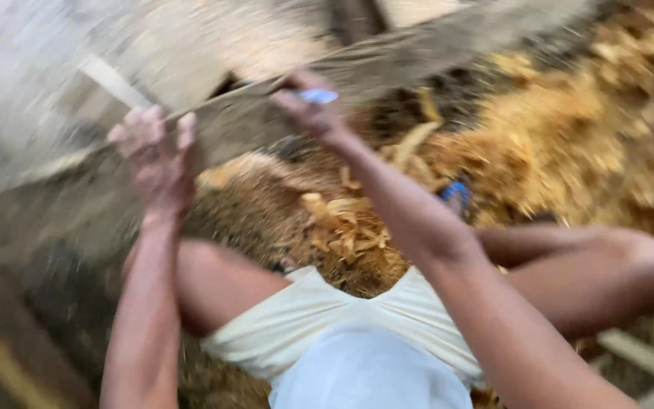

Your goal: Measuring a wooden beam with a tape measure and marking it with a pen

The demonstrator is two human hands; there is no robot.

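Note:
The view is blurred by motion. My left hand (154, 157) grips the near edge of a large flat grey-brown tray or sheet (418, 49) that slants from lower left to upper right. Further right on the same edge, my right hand (308, 106) is closed on it, with a small blue-and-white thing (318, 96) at the fingers. Below the tray lies a heap of golden-brown husks and dry strips (342, 227) between my bent knees. I sit low, in pale shorts (319, 318).
More yellow husk-like litter (592, 129) is piled at the right. A small blue object (456, 193) lies in it near my right forearm. A pale wooden slat (115, 82) shows at upper left, another plank (645, 356) at lower right.

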